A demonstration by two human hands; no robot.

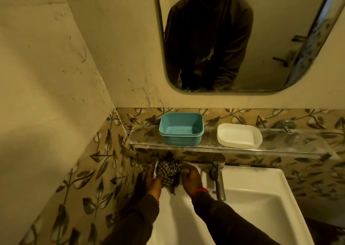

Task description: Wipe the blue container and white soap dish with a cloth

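Note:
A blue rectangular container (180,130) stands empty on a glass shelf (145,138) above the sink. To its right on the same shelf sits a white oval soap dish (239,136). Below the shelf, a black-and-white checked cloth (169,170) is bunched between both hands over the sink's back left corner. My left hand (153,179) grips its left side and my right hand (192,177) grips its right side. Both hands are well below the container and the dish.
A white sink (252,198) lies below, with a chrome tap (217,177) just right of my right hand. A mirror (280,39) hangs on the wall above the shelf. The side wall closes in on the left.

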